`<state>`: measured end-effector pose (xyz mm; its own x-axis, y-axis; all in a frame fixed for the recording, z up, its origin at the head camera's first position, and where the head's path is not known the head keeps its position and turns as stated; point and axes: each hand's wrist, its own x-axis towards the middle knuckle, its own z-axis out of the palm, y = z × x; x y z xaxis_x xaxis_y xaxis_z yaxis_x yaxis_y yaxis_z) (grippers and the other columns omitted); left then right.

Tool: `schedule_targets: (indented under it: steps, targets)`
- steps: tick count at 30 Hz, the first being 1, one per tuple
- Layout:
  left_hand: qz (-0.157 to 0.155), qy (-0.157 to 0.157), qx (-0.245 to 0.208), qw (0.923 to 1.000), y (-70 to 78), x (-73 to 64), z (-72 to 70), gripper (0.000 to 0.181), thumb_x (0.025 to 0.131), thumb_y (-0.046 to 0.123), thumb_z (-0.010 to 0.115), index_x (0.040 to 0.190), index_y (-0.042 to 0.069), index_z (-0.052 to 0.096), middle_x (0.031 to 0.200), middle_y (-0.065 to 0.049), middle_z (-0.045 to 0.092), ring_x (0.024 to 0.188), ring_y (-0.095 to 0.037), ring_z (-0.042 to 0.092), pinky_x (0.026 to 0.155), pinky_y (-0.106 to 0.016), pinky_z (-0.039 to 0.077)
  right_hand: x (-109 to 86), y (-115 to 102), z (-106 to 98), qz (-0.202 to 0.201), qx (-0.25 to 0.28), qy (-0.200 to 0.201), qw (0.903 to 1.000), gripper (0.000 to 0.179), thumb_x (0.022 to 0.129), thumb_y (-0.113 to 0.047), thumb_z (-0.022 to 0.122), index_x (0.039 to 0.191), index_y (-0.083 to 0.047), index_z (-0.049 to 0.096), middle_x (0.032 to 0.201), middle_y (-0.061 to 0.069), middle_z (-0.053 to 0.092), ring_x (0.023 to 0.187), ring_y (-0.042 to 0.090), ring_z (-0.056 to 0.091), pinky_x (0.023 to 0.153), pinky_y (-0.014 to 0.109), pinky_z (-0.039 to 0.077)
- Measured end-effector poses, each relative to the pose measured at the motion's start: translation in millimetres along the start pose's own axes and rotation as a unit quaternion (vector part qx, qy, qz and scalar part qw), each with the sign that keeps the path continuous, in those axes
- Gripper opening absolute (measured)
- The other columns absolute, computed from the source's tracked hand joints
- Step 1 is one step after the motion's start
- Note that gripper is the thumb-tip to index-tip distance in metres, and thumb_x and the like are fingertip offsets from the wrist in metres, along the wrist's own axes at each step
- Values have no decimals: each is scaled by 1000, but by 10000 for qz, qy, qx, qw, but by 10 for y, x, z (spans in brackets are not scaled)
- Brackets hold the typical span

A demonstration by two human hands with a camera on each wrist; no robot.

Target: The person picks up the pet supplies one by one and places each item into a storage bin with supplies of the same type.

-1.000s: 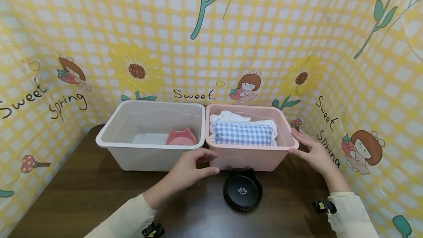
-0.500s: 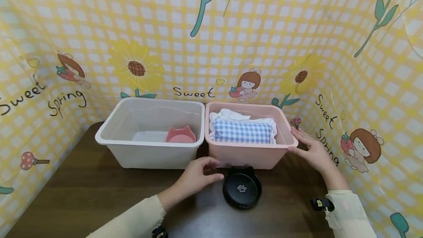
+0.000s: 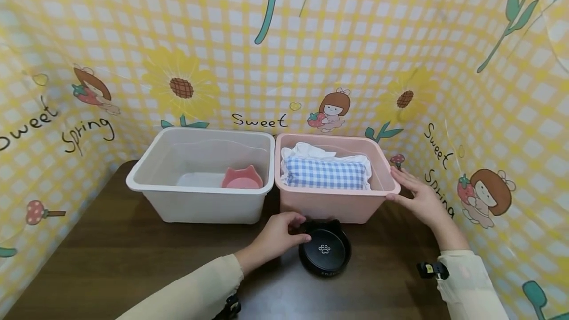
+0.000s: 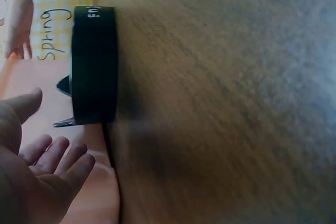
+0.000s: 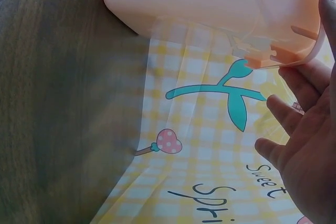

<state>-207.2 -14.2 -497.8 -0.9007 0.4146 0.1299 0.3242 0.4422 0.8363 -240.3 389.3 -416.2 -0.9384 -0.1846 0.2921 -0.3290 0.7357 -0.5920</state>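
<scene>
In the head view my left hand is beside a round black pet bowl with cat ears and a white paw print, thumb and fingers spread at its left edge. The left wrist view shows a gap between the fingers and the bowl, which stands upright on the table. My right hand touches the right front corner of a pink bin, its fingers extended along the outer rim. Inside that bin lies a blue-and-white checked cushion with white frills.
A light grey bin stands left of the pink one, holding a pink cat-eared bowl. Both are on a dark wooden table. Yellow checked cloth covers the walls behind and at the sides.
My left hand has moved rightward, from in front of the gap between the bins to the black bowl's left edge. The right hand stays at the pink bin's corner. The view has tilted slightly.
</scene>
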Motion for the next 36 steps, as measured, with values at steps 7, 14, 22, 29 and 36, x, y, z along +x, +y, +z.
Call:
schedule_targets:
  steps: [7, 14, 22, 29, 36]
  targets:
    - [-37, 97, -22, 9999, -57, 93, 111, 40, 87, 25, 83, 119, 4, 72, 114, -10, 74, 103, -22, 70, 90, -40, 58, 11, -8, -1, 28, -134, -8, 9999, 75, 89, -34, 81, 154, -22, 47, 161, 7, 40, 155, 20, 23, 119, 69, 16]
    - [-61, 341, 112, 9993, -59, 171, 203, 36, 86, 23, 84, 115, 5, 74, 109, -7, 76, 102, -21, 71, 89, -39, 58, 31, -7, -8, 3, -111, -18, 9999, 75, 89, -33, 82, 154, -23, 47, 161, 6, 40, 156, 28, 23, 116, 73, 18]
    - [-269, 528, 675, 9960, -94, 216, 328, 25, 85, 24, 85, 105, 9, 79, 101, 1, 77, 100, -14, 71, 86, -36, 59, -6, -7, 3, 53, -51, -18, 10000, 74, 88, -32, 82, 154, -22, 48, 160, 8, 40, 155, 34, 24, 116, 73, 19]
    - [-309, 855, 987, 9910, -57, 257, 366, 9, 86, 21, 82, 88, 13, 81, 87, 7, 75, 83, -7, 67, 73, -30, 57, -20, -10, 2, 52, -94, -2, 9999, 74, 89, -33, 81, 154, -21, 48, 160, 9, 40, 155, 33, 24, 116, 73, 18]
    - [-368, 1065, 1086, 9877, -34, 228, 348, 7, 84, 22, 83, 80, 17, 82, 80, 10, 74, 80, -4, 67, 70, -28, 57, -12, -10, 7, -1, -116, 8, 9999, 74, 89, -34, 81, 154, -23, 47, 160, 7, 41, 156, 29, 23, 115, 74, 18]
